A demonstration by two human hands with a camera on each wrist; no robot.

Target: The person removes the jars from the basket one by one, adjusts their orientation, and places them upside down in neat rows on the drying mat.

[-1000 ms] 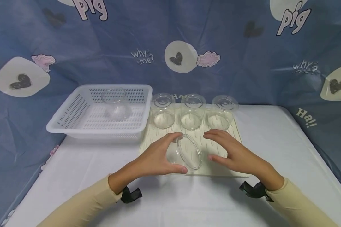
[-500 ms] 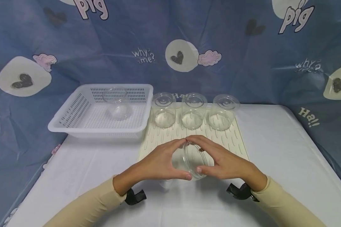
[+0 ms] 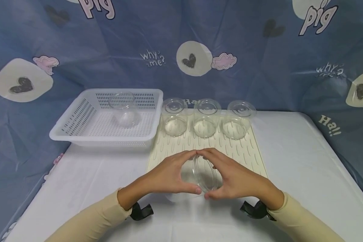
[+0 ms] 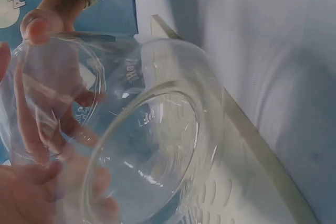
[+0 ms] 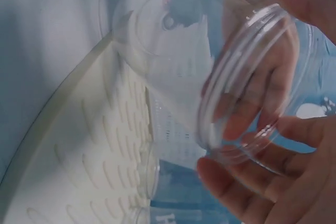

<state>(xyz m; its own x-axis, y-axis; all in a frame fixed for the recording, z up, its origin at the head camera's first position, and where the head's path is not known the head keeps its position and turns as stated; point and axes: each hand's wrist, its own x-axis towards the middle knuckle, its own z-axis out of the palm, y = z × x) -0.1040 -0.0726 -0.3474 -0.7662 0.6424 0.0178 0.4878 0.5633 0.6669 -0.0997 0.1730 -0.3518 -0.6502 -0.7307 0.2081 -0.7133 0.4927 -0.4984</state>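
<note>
Between both hands is a clear plastic jar, tilted on its side with its ringed rim toward the right hand. My left hand grips the jar's body from the left, thumb below and fingers above. From the right, my right hand holds the rim end, its fingers and thumb curved round it. In the right wrist view the threaded rim of the jar shows close to the right fingers. Through the jar wall, the left wrist view shows the right hand. Part of the left hand's fingers is hidden.
Three clear jars stand in a row on the cream ribbed mat. A white perforated basket at the left holds another clear jar. Behind hangs a blue printed cloth.
My right hand has come in from the right and taken hold of the jar's rim end. The jar and both hands have moved slightly nearer the front.
</note>
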